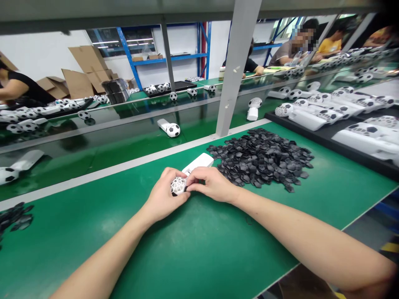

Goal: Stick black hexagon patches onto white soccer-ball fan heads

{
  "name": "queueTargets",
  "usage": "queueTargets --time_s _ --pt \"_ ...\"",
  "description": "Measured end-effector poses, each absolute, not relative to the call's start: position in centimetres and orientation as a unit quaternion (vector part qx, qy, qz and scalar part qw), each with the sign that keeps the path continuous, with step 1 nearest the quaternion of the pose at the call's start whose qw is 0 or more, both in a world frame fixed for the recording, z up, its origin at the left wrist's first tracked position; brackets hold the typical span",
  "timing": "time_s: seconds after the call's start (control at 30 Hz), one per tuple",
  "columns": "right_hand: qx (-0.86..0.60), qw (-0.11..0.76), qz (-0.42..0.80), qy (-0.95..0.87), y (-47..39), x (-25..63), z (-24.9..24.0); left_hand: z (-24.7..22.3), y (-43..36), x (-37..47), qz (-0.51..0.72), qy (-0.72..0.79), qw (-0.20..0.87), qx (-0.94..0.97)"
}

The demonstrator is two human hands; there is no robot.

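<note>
My left hand cradles a white toy with a football-patterned round head and a flat white handle that points away from me. My right hand pinches at the round head from the right, fingertips pressed to its surface where a small black piece sits. Both hands rest low over the green mat. A heap of small black pentagon pieces lies just right of my hands.
A dark conveyor belt behind the mat carries finished football toys. A grey post rises at the belt's edge. A black tray of white toys stands at right. Another black-piece pile lies far left. People work across the belt.
</note>
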State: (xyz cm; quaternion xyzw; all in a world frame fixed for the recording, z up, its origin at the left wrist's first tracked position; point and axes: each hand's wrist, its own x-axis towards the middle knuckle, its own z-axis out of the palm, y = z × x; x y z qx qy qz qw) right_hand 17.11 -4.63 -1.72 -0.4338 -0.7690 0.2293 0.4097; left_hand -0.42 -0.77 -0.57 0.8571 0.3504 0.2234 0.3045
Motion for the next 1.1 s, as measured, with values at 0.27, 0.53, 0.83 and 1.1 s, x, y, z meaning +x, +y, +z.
queueTargets --time_s 0.27,0.53,0.83,1.1 --pt "-0.474 0.36 0.201 -0.778 -3.7 17.7 -1.8 -0.6 -1.2 0.2 0.235 0.363 0.286 0.855" --pt "-0.441 0.417 0.159 -0.779 -4.2 17.4 -1.3 -0.6 1.2 -0.9 0.275 0.416 0.407 0.766" --pt "-0.468 0.307 0.202 -0.804 -5.5 17.8 -1.5 -0.8 13.3 -5.3 0.382 0.608 0.173 0.674" --pt "-0.467 0.222 0.243 -0.821 -5.3 17.6 -3.1 -3.9 14.9 -6.6 0.318 0.648 0.108 0.683"
